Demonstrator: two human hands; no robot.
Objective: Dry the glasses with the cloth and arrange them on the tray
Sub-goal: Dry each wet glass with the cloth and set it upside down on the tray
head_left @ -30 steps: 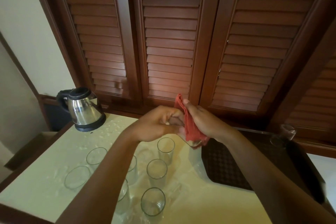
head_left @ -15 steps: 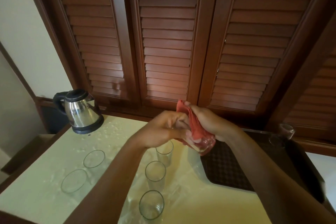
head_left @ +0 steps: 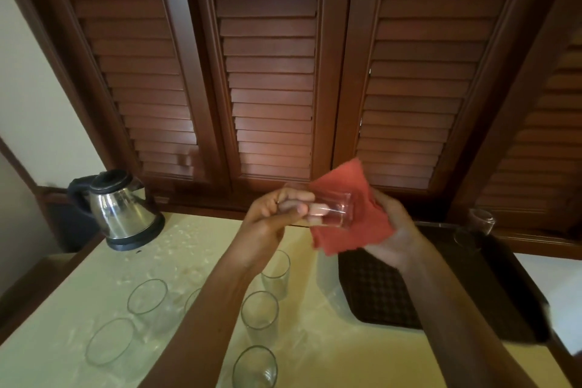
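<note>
While held sideways, the glass (head_left: pixel 327 209) looks clear.

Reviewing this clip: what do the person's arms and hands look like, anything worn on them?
Two bare forearms enter from the bottom edge, with no sleeves, gloves or watch in view. The left hand may carry a small ring on one finger, though it is too small to be sure. The right hand shows nothing worn.

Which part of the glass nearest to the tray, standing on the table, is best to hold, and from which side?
Grip the glass nearest the tray around its straight side wall, a little below the rim, coming from above and its right. It stands upright with its mouth up, another glass stands close in front, and the left forearm crosses its left side.
</note>
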